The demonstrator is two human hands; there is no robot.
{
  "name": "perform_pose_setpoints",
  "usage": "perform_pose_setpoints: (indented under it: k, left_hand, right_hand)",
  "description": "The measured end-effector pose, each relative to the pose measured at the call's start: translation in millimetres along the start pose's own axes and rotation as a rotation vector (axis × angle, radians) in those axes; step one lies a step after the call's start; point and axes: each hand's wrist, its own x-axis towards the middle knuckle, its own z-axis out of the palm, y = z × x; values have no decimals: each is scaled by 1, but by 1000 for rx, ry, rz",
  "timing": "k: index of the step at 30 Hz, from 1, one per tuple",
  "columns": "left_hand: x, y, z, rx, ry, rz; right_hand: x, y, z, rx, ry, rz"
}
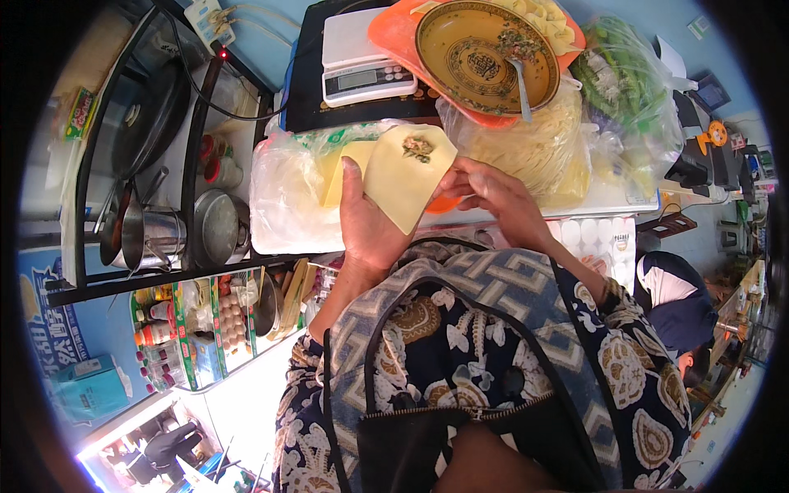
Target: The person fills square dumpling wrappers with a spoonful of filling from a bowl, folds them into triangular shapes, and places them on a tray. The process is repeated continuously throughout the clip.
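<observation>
Presently, we see a flat, pale yellow, four-sided dough sheet (399, 187) lying tilted upon the left hand (366, 232), in front of our body and above the near side of the bench (644, 202). Its long axis goes away from us, with the pointed end toward our chest and the wider end toward the far side. On this wider end sits a small, loose heap of green and pinkish chopped filling (417, 148), so it lies farther from us than the palm.

Our left hand is spread below the sheet, the thumb standing apart at its left side; the other fingers are mostly hidden. Our right hand (496, 195) is half curled just beside the right corner, and it is nearer to this corner than the left thumb; whether it pinches the edge, we cannot tell.

Farther, beyond the right hand, there is a clear plastic bag of pale yellow strips (514, 156), and behind it a large, round, brown patterned bowl (448, 62) with a metal spoon (523, 92).
</observation>
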Motion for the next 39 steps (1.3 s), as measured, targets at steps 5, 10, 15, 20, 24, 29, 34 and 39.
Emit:
perform_pose_setpoints:
  k: [5,10,15,20,24,29,34,39]
  left_hand:
    - [-5,6,-27,145,78,-73]
    - [-8,3,-49,209,160,-66]
    - [-11,0,-60,174,178,-68]
    - [-9,-2,-60,144,254,-53]
    - [-12,-3,-60,112,222,-57]
    - [-9,3,-42,134,207,-19]
    - [-8,6,-48,54,74,-51]
    - [-5,2,-36,95,97,-45]
  right_hand:
    - [37,51,20,262,169,119]
    - [53,84,24,-93,295,-144]
    - [45,67,28,-960,217,-599]
    - [44,73,36,-1327,50,-727]
    - [37,73,36,-1366,-60,-629]
    - [32,52,41,-1308,-4,-661]
    - [38,44,29,-1250,-22,-690]
    - [47,53,5,-533,132,-427]
